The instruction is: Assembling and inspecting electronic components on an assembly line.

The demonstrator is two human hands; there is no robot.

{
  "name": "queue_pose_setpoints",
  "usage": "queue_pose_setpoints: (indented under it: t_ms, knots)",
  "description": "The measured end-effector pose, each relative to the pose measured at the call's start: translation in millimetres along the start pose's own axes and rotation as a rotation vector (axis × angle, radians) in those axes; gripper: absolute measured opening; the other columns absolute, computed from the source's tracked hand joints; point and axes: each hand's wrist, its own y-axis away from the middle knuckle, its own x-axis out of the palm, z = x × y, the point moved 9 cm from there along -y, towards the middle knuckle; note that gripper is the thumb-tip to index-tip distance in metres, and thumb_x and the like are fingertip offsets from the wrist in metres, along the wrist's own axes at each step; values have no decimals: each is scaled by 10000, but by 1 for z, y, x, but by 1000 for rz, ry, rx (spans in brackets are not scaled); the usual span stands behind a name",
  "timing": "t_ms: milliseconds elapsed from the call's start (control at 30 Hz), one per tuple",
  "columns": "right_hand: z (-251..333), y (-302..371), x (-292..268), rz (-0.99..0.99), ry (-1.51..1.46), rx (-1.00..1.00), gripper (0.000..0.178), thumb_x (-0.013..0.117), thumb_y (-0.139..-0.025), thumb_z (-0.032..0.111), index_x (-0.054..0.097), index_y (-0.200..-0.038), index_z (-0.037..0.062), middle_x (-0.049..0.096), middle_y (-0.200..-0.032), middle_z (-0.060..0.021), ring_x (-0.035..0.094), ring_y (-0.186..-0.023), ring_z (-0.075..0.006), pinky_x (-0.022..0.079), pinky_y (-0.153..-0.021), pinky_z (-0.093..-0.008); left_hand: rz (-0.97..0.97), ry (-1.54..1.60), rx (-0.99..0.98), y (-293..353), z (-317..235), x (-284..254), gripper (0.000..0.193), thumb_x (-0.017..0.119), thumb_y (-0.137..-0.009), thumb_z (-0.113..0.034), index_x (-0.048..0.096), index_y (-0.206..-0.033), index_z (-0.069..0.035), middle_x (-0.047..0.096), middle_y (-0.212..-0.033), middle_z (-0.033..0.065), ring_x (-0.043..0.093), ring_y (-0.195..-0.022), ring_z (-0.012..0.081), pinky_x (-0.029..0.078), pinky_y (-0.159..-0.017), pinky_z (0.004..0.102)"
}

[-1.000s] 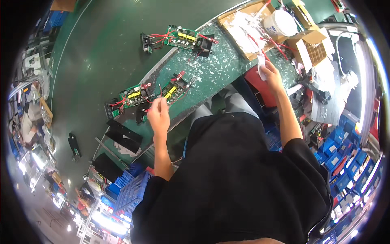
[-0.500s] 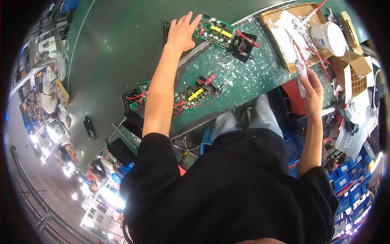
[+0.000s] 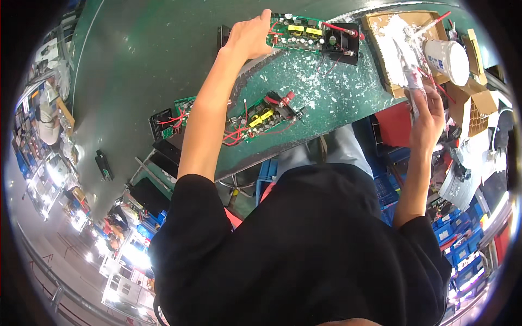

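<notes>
My left hand (image 3: 251,38) is closed over the left end of a green circuit board (image 3: 296,39) at the far side of the table. Yellow-wrapped parts, red wires and a black end plate (image 3: 343,44) show on that board; my fingertips are partly hidden. In my right hand (image 3: 428,119) is a slim, whitish, smeared tube (image 3: 414,81), its far end over the near edge of a cardboard tray (image 3: 392,81) with white paste in it. A second circuit board (image 3: 261,119) with red wires lies nearer me, beside my left forearm.
The green table (image 3: 326,89) is spotted with white flecks. A white bucket (image 3: 448,61) stands at the tray's right side, with an open cardboard box (image 3: 472,108) nearer me. Blue bins (image 3: 457,231) fill the lower right. A black part (image 3: 103,165) lies off to the left.
The far circuit board has turned to lie nearly level across the view, and my left fingers have closed on its end. My right hand and the tube have tilted toward the tray.
</notes>
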Motion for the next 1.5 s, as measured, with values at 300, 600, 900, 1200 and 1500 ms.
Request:
queue_pose_setpoints:
  t_ms: [300, 600, 900, 1200, 1500]
  knots:
    - [-67, 12, -16, 15, -304, 310, 380, 604, -911, 86, 501, -1264, -8, 603, -1075, -117, 626, -919, -181, 505, -685, -263, 23, 72, 53, 5, -17, -4, 432, 664, -664, -104, 454, -999, 70, 641, -878, 256, 635, -881, 418, 514, -766, 473]
    - [-151, 30, -27, -68, -375, 419, 319, 635, -898, 121, 572, -1186, -1, 631, -1028, -40, 577, -907, -143, 431, -777, -281, 114, 133, 77, 23, -29, 17, 651, 668, -671, -127, 396, -1235, 50, 620, -995, 224, 607, -946, 412, 494, -795, 462]
    - [-185, 78, -20, -1, -332, 521, 291, 656, -878, 94, 596, -1155, 32, 634, -1003, -51, 587, -855, -141, 438, -722, -264, -414, 241, 113, 60, -35, -42, 515, 709, -747, -246, 556, -1168, 9, 635, -975, 193, 594, -924, 360, 456, -852, 468]
    - [-193, 98, -83, -19, -233, 510, 313, 612, -896, 85, 532, -1191, 20, 606, -1022, -100, 639, -911, -183, 512, -674, -256, -812, 378, -441, 282, -19, -14, 82, 680, -823, -105, 649, -878, -53, 636, -671, 52, 611, -568, 180, 491, -567, 307]
    - [-212, 65, -13, 12, -224, 450, 360, 654, -865, 89, 567, -1193, -31, 625, -1023, -96, 636, -838, -184, 484, -691, -260, -488, -6, -500, 332, -15, 37, 936, 848, -614, -289, 361, -1383, -69, 342, -1342, 225, 341, -1247, 404, 319, -993, 537]
